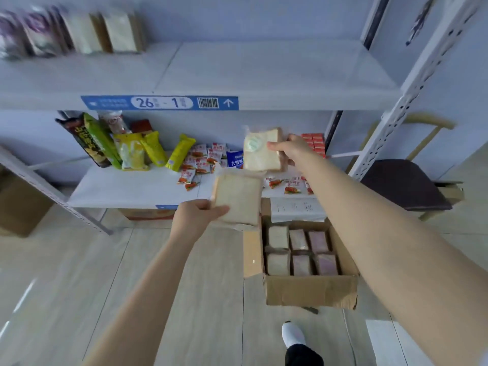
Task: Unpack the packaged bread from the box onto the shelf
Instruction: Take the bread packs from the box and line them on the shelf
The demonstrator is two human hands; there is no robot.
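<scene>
Above the box [309, 289], your left hand [196, 216] grips one bread pack [239, 198] and your right hand [289, 149] grips another pack [260, 150]. Shelved packs [100, 33] stand up-left of the box; boxed packs [301, 250] remain inside.

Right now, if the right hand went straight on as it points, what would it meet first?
Likely the blue packet on the lower shelf, just beyond the bread pack the right hand holds; depth unclear.

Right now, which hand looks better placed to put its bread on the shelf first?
Probably the right hand: its arm is stretched out and its bread is higher, closer to the shelf. The left hand holds its pack lower, nearer the box.
</scene>
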